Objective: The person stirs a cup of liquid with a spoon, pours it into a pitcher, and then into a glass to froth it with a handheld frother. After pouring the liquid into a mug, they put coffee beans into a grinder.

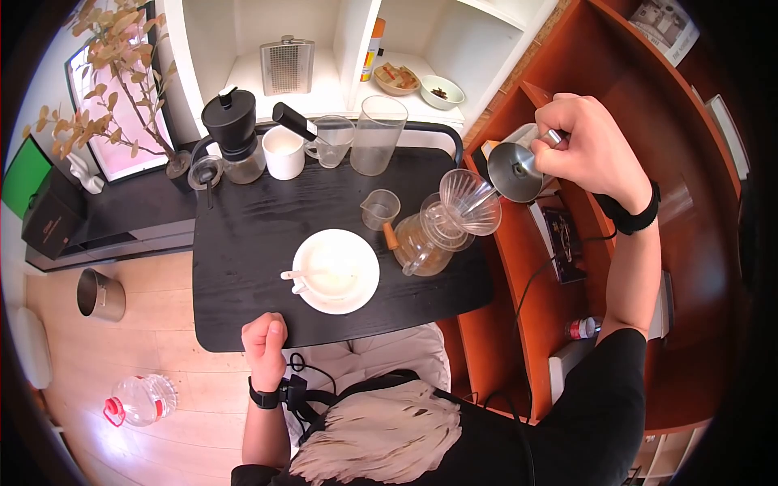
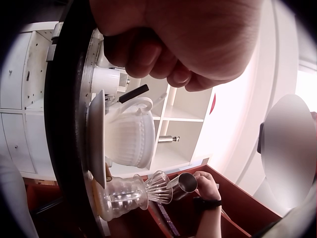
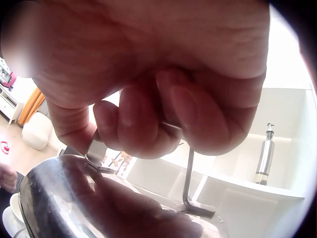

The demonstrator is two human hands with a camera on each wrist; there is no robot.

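Observation:
My right hand [image 1: 592, 146] grips the handle of a steel pitcher [image 1: 512, 174], raised and tilted at the table's right side. Its lower end overlaps the ribbed clear dripper [image 1: 480, 212], which sits on a glass coffee server [image 1: 421, 249] with a wooden-trimmed handle. In the right wrist view, my fingers [image 3: 138, 124] curl round the pitcher's bent metal handle [image 3: 188, 178]. My left hand [image 1: 265, 340] is a fist at the table's front edge and holds nothing. Beyond it stands a white cup [image 2: 131, 136] on a saucer [image 2: 97, 141], with a spoon [image 1: 304, 274] in it.
On the black table [image 1: 267, 219], a small glass jug [image 1: 381, 209] stands behind the server. A coffee grinder [image 1: 231, 130], a white mug [image 1: 284, 152], a glass cup [image 1: 332, 139] and a tall glass [image 1: 378, 136] line the back. A red-brown shelf [image 1: 519, 308] borders the right.

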